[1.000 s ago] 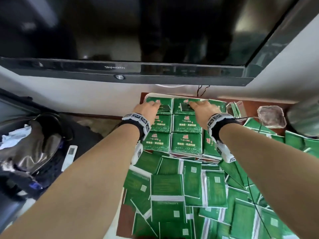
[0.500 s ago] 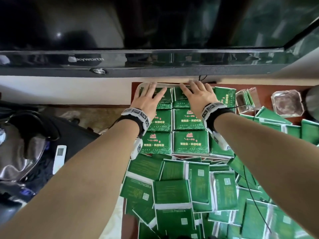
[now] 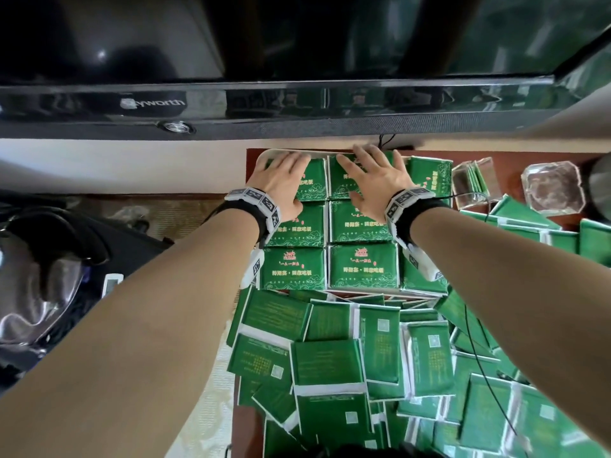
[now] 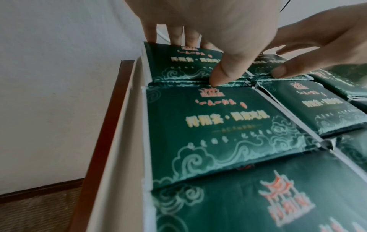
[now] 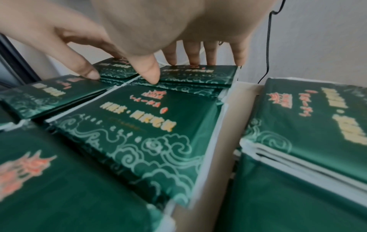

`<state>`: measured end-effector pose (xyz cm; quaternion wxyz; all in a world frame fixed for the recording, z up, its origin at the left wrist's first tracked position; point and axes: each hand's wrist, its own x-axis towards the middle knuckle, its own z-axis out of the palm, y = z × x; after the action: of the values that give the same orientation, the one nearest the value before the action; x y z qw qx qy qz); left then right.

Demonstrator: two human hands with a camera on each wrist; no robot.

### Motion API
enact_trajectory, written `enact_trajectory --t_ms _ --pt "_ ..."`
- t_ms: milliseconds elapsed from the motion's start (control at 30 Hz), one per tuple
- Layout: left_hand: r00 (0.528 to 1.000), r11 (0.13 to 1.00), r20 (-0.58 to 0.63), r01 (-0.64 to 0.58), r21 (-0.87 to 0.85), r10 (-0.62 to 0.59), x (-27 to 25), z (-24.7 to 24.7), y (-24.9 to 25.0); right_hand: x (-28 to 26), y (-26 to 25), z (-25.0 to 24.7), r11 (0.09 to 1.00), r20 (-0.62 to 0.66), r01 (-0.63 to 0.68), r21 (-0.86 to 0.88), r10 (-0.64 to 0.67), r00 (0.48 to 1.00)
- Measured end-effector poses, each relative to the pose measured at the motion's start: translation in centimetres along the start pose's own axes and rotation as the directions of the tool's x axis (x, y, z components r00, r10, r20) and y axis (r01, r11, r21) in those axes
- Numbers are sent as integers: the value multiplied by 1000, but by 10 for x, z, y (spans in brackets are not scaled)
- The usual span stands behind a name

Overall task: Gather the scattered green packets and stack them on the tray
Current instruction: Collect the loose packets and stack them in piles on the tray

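Note:
A cream tray (image 3: 263,157) at the table's far end holds stacks of green packets (image 3: 362,266) in a grid. My left hand (image 3: 286,183) lies flat on the far-left stack (image 4: 184,62). Its fingertips (image 4: 174,39) reach over the far edge and the thumb (image 4: 220,75) touches the near edge. My right hand (image 3: 367,175) lies flat the same way on the neighbouring far stack (image 5: 198,73), with its thumb (image 5: 149,72) at the near edge. Neither hand lifts a packet. Many loose green packets (image 3: 330,358) lie scattered in front of the tray.
A large television (image 3: 297,61) hangs just above the tray. Another packet stack (image 5: 317,125) stands outside the tray wall (image 5: 224,141) on the right. A clear holder (image 3: 472,183) and a glass dish (image 3: 552,186) sit far right. A black cable (image 3: 476,342) crosses the loose packets.
Both hands have slid farther over the far stacks and flattened out, fingertips now at the far edge. The view has moved closer to the tray.

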<state>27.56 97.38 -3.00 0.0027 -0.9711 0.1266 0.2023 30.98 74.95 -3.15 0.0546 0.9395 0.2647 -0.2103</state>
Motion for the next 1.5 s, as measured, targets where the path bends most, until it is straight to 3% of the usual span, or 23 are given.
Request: enact_trajectory --t_ms 400,567,667,833,967,1100,1233,1367,1500 --pt "998 999 -63 22 -24 -23 -19 -19 16 -28 -2 -23 998 -16 -48 39 49 999" --pt "998 999 -62 9 -52 -12 -53 -37 63 -80 -5 -43 941 37 -206 268 204 978" --pt "1000 997 -25 -10 -71 8 -73 -47 101 -118 0 -43 896 142 -289 338 255 957" --pt "993 998 99 -64 -4 64 -99 -68 182 -200 26 -36 921 216 -304 245 254 943" --pt "987 998 150 -58 39 51 -113 -73 253 -269 70 -6 882 196 -393 261 350 916" --pt "958 997 287 -28 72 6 -129 -53 328 -355 116 32 844 208 -464 270 420 883" --pt "939 996 343 -23 85 -8 -159 -20 406 -441 155 86 825 265 -504 255 441 857" --pt "875 983 483 -64 170 -27 -177 13 473 -507 182 124 798 352 -542 263 444 824" --pt "893 987 449 -84 137 14 -195 12 529 -542 205 143 775 363 -571 271 468 806"
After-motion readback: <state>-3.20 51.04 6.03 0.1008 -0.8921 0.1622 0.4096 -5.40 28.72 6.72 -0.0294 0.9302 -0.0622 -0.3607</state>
